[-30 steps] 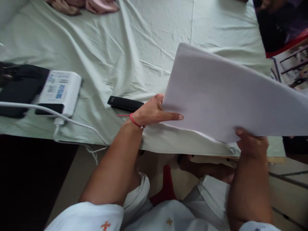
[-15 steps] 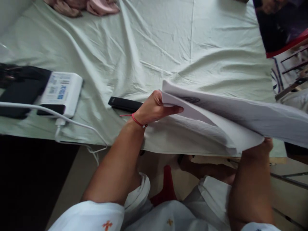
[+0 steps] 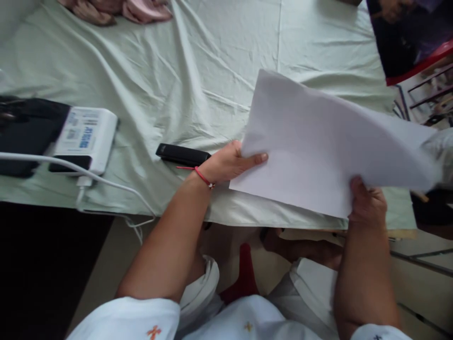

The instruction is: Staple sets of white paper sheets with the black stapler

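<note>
Both my hands hold white sheets of paper (image 3: 300, 146) above the front edge of the cloth-covered bed or table. My left hand (image 3: 235, 163) grips the left edge, thumb on top and fingers underneath. On the lower right edge my right hand (image 3: 368, 200) is closed with its thumb over the paper. The side facing me looks blank, and the far right part is curved and blurred. How many sheets there are I cannot tell. Just left of my left hand lies a slim black object (image 3: 182, 154), partly hidden behind the wrist.
A white power bank (image 3: 87, 137) with a plugged-in white cable (image 3: 116, 182) lies at the left beside a black flat item (image 3: 31, 132). Pink fabric (image 3: 146, 10) is bunched at the back on the pale green cloth (image 3: 212, 52). A dark, red-edged item (image 3: 406, 42) hangs at the upper right.
The paper's raised leaf has come over, so a broad blank face now shows instead of the edges and a dark print. My right hand turned, bringing its thumb into view on top.
</note>
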Demonstrator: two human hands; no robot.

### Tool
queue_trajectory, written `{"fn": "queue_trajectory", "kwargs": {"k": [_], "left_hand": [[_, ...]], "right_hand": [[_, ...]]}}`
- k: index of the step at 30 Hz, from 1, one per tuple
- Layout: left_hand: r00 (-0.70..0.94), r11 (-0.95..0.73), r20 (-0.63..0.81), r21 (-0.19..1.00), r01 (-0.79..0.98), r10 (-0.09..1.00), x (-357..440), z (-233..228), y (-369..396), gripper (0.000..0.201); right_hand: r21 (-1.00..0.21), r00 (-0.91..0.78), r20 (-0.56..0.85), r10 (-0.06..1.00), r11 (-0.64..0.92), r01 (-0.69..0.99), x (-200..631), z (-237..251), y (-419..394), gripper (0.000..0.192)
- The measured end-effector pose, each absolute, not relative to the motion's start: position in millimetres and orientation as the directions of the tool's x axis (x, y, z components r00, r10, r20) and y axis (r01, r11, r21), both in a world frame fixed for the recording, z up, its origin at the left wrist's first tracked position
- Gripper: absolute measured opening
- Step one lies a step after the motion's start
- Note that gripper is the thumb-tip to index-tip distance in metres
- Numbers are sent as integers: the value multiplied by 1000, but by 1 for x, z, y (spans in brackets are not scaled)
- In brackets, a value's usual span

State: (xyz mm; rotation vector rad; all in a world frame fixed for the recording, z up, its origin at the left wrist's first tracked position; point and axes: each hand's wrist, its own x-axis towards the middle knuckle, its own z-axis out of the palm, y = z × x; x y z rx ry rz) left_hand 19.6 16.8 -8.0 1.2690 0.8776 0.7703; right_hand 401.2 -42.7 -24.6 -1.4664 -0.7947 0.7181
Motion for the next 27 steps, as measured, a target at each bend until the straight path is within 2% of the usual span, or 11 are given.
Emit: {"fn": "queue_trajectory", "kwargs": {"k": [4, 6, 9, 11, 15, 17, 19, 21, 23, 27], "left_hand": [[473, 372, -288, 924, -92, 833, 21, -6, 17, 58], [444, 447, -356, 887, -115, 822, 22, -2, 16, 66], [395, 509, -434, 854, -105, 810, 27, 4, 13, 65], [351, 545, -489, 835, -78, 799, 30, 8, 13, 65], [204, 604, -594, 797, 14, 778, 35, 9, 15, 69], [183, 611, -603, 791, 14, 776, 36, 9, 16, 67], [251, 601, -570, 796, -64, 782, 37, 11, 15, 61], [336, 581, -508, 796, -167, 793, 35, 14, 12, 56], [375, 567, -465, 789, -236, 802, 33, 16, 10, 57], [366, 570, -470, 785, -244, 803, 29, 15, 9, 57]], "right_hand": [[-965, 535, -206, 819, -261, 27, 386, -6, -44, 67], [-939, 520, -279, 808, -342, 28, 384, 1, -44, 70], [-912, 472, -344, 812, -408, 37, 381, 6, -41, 69], [-915, 452, -334, 827, -399, 55, 379, 5, -41, 68], [-950, 502, -138, 854, -258, 178, 377, -2, -41, 50], [-961, 532, -69, 844, -200, 192, 378, -5, -41, 44], [-978, 565, -75, 822, -172, 121, 379, -5, -40, 47], [-979, 580, -148, 801, -202, 30, 380, -2, -40, 55], [-954, 555, -259, 791, -298, -22, 381, 3, -40, 61], [-902, 461, -409, 788, -425, -75, 380, 8, -44, 66]]}}
